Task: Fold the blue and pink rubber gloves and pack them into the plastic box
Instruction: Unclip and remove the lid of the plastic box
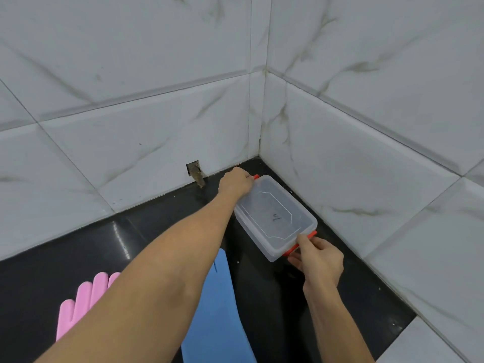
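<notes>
A: Entry, head view. Clear plastic box (275, 217), lid on, sits on the black worktop (78, 258) in the corner where the two white marble-pattern tiled walls (131, 100) meet. Red latches at both short ends: far latch (256, 176), near latch (301, 243). Handwritten mark visible through the lid centre, not legible

B: Hands?

A: Left hand (235, 182) reaches across to the far end of the box, fingers curled down over the far latch, closed on it; most of that latch is hidden beneath the hand. Right hand (318, 258) at the near end, thumb on top of the near latch, the other fingers tucked under the box edge, pinching the latch

B: Gloves?

A: Both lie flat on the worktop, outside the box, unfolded as far as visible. Blue glove (220, 310) lies between the two forearms, one narrow end pointing toward the box, near it but apart; its lower part runs out of frame. Pink glove (78, 302) to the left, glove fingers pointing away from the person, partly hidden by the left forearm. Cannot tell whether pink and blue touch

B: Anything else?

A: Small broken hole (195, 171) in the left wall at worktop level, just left of the left hand
</notes>
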The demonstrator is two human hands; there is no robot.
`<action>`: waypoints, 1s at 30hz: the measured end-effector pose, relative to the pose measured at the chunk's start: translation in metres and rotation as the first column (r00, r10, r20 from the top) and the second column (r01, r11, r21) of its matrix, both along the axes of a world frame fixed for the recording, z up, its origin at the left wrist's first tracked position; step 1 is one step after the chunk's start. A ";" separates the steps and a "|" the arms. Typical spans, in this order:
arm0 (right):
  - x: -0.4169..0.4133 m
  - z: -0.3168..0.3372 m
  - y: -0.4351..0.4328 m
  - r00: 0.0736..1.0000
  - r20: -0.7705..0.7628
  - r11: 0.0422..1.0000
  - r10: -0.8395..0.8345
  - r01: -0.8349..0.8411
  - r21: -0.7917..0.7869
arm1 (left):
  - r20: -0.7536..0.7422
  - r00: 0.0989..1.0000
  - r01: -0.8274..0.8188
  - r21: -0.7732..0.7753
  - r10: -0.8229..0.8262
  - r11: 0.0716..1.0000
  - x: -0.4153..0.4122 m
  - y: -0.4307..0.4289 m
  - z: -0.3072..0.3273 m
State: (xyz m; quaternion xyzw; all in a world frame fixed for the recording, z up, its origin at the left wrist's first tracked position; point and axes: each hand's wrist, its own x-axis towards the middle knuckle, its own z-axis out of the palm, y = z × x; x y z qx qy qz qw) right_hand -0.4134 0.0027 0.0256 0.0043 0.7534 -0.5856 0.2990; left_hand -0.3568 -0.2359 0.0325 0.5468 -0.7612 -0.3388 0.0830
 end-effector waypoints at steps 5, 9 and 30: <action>0.005 -0.013 0.014 0.999 0.035 0.997 0.011 -0.009 -0.073 | -0.053 0.999 0.010 0.053 -0.007 0.999 -0.002 0.003 0.000; 0.005 -0.027 0.028 0.988 0.149 0.988 -0.043 0.064 -0.139 | -0.191 0.977 -0.065 0.178 0.099 0.982 -0.005 0.005 -0.003; 0.010 -0.015 0.024 0.989 -0.118 0.994 -0.090 0.081 -0.078 | 0.011 0.984 0.176 -0.132 -0.176 0.975 0.019 0.036 -0.001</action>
